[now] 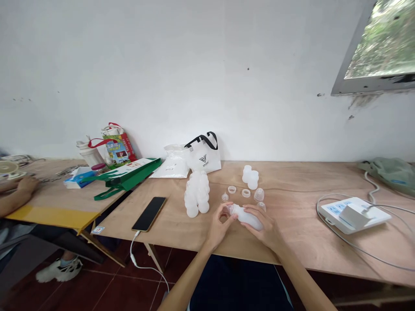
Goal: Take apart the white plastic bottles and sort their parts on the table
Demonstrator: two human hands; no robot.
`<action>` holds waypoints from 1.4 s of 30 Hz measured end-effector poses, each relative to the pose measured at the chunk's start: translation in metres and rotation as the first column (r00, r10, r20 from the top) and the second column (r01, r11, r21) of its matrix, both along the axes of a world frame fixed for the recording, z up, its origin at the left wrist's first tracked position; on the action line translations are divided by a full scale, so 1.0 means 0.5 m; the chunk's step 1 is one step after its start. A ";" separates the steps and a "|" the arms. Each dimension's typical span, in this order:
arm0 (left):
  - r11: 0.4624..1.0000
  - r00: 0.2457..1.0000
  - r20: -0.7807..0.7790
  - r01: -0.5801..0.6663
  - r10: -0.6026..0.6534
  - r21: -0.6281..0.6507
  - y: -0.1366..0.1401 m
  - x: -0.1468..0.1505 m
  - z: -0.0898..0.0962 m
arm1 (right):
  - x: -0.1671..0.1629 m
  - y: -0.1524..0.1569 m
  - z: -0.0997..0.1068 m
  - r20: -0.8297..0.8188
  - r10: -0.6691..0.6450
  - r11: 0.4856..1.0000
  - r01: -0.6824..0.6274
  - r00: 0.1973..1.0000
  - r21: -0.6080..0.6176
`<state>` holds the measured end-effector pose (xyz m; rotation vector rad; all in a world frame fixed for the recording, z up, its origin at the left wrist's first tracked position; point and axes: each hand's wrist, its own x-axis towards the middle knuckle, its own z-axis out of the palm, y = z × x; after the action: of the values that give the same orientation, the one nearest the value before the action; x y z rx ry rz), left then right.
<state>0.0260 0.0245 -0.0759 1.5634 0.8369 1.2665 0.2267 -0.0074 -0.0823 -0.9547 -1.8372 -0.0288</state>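
My right hand [264,223] is wrapped round a translucent white squeeze bottle [249,219], which lies tilted with its neck to the left. My left hand [218,226] is closed at the neck end, pinching a small clear part [229,209], mostly hidden by the fingers. Just beyond my hands lie a clear nipple-shaped piece [225,197], a white ring [231,189] and a second ring [246,193]. Near my right fingers stands a clear domed cap [259,194], with another cap [262,206] partly hidden. Two similar bottles [253,179] stand behind them.
A cluster of white bottles [197,194] stands left of my hands. Farther left lies a phone [149,214] on a cable. White bags [204,157] lean at the wall. A white power box [355,214] with cables sits right. At far left, another person's hand [27,185] rests on a table.
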 end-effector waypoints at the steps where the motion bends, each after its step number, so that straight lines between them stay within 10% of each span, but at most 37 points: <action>1: 1.000 1.000 0.000 0.011 -0.011 0.001 -0.001 -0.001 0.001 | 0.001 0.000 0.000 -0.042 0.012 0.998 -0.014 0.999 -0.055; 7: 1.000 0.998 -0.060 0.024 -0.023 0.020 -0.007 -0.009 0.009 | 0.017 -0.004 0.020 -0.257 0.035 0.860 -0.160 0.966 -0.484; 13: 1.000 0.998 -0.064 0.022 -0.020 0.020 -0.003 -0.010 0.005 | 0.022 -0.011 0.036 -0.416 0.061 0.734 -0.323 0.908 -0.598; 23: 0.984 0.997 0.009 -0.072 0.075 -0.164 0.011 -0.003 0.004 | -0.015 0.000 0.006 -0.040 -0.005 0.981 -0.003 0.999 -0.195; 30: 0.984 0.997 0.079 0.009 0.005 -0.180 0.009 -0.004 0.010 | -0.008 -0.007 0.004 -0.019 -0.095 0.973 0.088 0.995 -0.215; 34: 0.987 0.998 0.024 0.059 -0.056 -0.149 0.011 -0.015 0.013 | 0.006 -0.010 0.025 -0.234 -0.019 0.851 -0.107 0.972 -0.514; 39: 0.965 0.977 0.015 0.213 -0.213 -0.151 0.009 -0.034 0.031 | 0.011 -0.010 0.035 -0.576 0.048 0.583 -0.492 0.816 -0.647; 42: 0.955 0.966 0.031 0.259 -0.257 -0.144 0.004 -0.040 0.048 | 0.006 -0.013 0.038 -0.605 0.031 0.560 -0.515 0.796 -0.649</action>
<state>0.0059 0.0266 -0.0519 1.4909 0.6764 1.0027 0.2298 -0.0137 -0.0631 -1.0717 -1.3988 1.2707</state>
